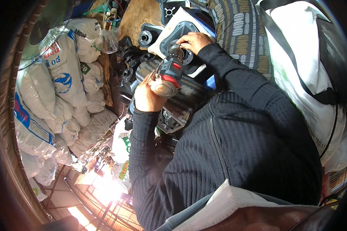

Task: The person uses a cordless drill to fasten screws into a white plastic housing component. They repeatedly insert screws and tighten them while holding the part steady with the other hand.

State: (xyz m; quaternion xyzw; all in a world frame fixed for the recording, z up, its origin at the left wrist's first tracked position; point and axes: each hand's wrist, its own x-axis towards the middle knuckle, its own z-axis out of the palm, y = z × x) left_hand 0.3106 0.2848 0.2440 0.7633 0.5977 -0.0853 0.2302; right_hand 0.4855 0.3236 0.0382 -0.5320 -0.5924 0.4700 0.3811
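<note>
My left hand point(145, 97) is wrapped around the grip of a cordless drill point(169, 73) with a dark body, red accents and a metal chuck. The chuck end meets a grey square-flanged part point(186, 29) with a round hub, which lies on white material across my lap. Bent over the hub's edge, the fingers of my right hand point(197, 41) grip this part close to the chuck. The bit's tip is hidden by the chuck and fingers. A similar flanged part point(147, 36) lies just to the left.
White woven sacks point(61, 73) are piled at the left, beside a fan point(42, 32). Several dark round-hubbed parts point(128, 75) lie left of the drill. Patterned fabric point(241, 34) is ahead, and a large white bag with black straps point(297, 50) stands at the right.
</note>
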